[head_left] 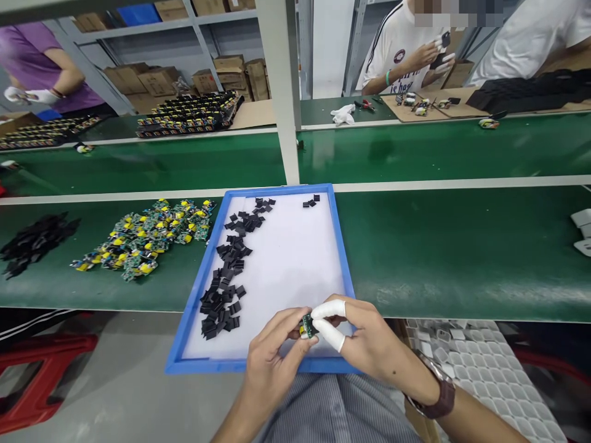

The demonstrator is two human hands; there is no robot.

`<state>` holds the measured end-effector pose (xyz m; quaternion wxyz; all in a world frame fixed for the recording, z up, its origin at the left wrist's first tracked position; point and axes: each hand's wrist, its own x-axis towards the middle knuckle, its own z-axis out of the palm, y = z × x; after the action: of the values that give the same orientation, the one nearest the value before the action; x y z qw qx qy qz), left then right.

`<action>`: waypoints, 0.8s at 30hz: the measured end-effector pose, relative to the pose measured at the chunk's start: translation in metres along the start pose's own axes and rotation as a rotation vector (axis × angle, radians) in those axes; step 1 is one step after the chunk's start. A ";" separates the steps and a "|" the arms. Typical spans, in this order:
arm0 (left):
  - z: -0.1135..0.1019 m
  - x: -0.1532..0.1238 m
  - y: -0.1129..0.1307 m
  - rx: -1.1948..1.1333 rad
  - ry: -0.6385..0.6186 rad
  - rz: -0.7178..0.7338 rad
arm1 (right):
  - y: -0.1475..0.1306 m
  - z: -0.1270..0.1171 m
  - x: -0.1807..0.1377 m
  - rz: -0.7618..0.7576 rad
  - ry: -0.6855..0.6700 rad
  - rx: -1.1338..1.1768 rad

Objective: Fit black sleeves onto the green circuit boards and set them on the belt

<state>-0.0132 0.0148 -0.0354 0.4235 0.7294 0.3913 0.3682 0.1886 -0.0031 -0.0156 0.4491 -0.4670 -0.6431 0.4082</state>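
A small green circuit board (308, 326) with a yellow part is held between my two hands over the near edge of the tray. My left hand (279, 351) grips it between thumb and fingers from the left. On the right, my right hand (364, 332) pinches at the board's other side, with white finger cots on thumb and forefinger. Whether a separate small piece sits between those fingertips is hidden. Beneath both hands lies a white tray with a blue rim (340, 246). Small black plastic pieces (233, 249) are strewn along its left side, and a few more black pieces (311, 202) lie at its far right.
Left of the tray, circuit boards with yellow parts (148, 237) are heaped on the green bench (438, 246), beside a pile of black pieces (39, 240). A conveyor (415, 151) runs behind. Co-workers stand across it. Clear plastic trays (494, 369) sit below right.
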 end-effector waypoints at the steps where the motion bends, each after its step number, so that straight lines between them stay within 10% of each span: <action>1: 0.000 0.000 0.000 0.011 -0.003 -0.001 | -0.001 0.000 0.000 0.001 -0.007 -0.007; 10: 0.003 -0.004 0.000 0.121 0.046 0.073 | -0.009 0.006 -0.004 -0.188 -0.072 -0.343; 24: 0.010 -0.002 0.007 0.189 0.034 0.156 | -0.003 -0.007 0.004 -0.126 -0.183 -0.238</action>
<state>-0.0035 0.0079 -0.0333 0.3163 0.7879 0.3733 0.3738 0.1935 0.0002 -0.0101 0.3550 -0.4366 -0.7532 0.3408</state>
